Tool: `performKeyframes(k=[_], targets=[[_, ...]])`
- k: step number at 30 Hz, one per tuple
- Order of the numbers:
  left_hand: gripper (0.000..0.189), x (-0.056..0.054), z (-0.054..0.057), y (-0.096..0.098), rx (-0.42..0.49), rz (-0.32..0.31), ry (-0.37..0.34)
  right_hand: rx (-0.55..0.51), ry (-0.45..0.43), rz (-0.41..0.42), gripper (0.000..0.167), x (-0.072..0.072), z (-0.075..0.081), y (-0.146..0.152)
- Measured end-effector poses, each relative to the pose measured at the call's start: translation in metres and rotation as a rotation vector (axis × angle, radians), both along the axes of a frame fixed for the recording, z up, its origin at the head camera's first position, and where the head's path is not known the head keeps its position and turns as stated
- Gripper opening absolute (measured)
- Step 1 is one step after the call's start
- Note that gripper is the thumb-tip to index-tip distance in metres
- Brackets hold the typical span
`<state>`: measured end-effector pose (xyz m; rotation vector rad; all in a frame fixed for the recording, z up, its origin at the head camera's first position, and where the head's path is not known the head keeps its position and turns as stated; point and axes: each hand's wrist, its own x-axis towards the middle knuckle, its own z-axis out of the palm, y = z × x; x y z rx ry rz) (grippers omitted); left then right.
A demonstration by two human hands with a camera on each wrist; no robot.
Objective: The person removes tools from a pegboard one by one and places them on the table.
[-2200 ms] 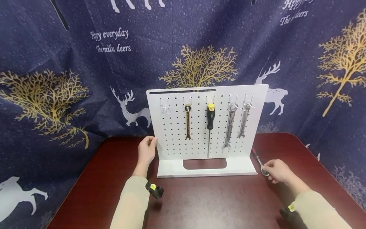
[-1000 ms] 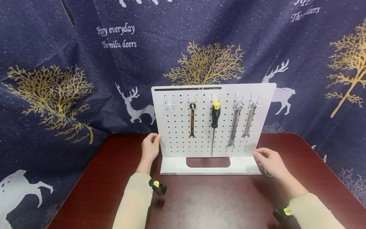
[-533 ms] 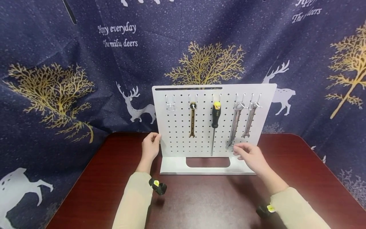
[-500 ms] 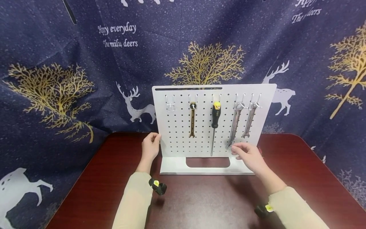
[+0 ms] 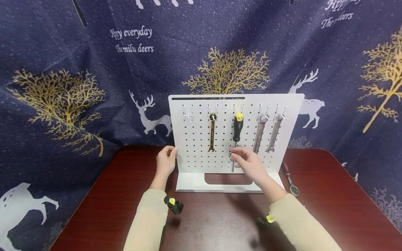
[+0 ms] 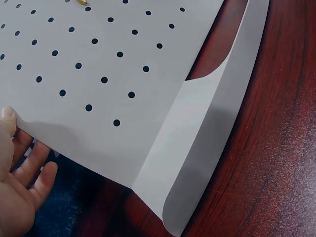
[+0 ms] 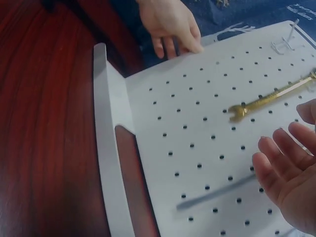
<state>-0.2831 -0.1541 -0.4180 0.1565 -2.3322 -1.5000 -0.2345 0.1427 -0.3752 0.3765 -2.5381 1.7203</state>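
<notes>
A white pegboard stand stands upright on the table. My left hand pinches its left edge; in the left wrist view the thumb lies in front and the fingers behind. My right hand is before the board, over the lower shaft of a screwdriver with a black and yellow handle. In the right wrist view its fingers are loosely bent with nothing between them, apart from the screwdriver shaft. A gold wrench hangs left of the screwdriver.
Two silver wrenches hang at the board's right, the larger one partly hidden by my right hand. A bare wire hook is at upper left. A red-handled ratchet lies on the table right of the stand. A patterned cloth hangs behind.
My right hand has let go of the ratchet, which stays on the table, and moved left across the board past the silver wrenches to the screwdriver. My left hand keeps the board's edge.
</notes>
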Motion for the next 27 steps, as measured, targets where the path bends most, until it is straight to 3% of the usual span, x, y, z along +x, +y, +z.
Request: performKeyframes(k=[8, 17, 21, 27], targets=[[0.023, -0.001, 0.0, 0.0, -0.01, 0.006, 0.009, -0.084, 0.014, 0.078, 0.043, -0.011, 0.008, -0.024], [0.023, 0.001, -0.002, 0.002, -0.009, 0.016, -0.018, -0.082, 0.009, 0.119, 0.058, -0.015, 0.012, -0.047], [0.023, 0.001, -0.002, 0.002, -0.001, 0.014, -0.017, -0.086, -0.018, 0.101, 0.058, -0.016, 0.016, -0.056], [0.022, 0.001, 0.0, 0.002, 0.005, 0.019, -0.013, -0.177, -0.087, 0.116, 0.053, -0.023, 0.018, -0.067]])
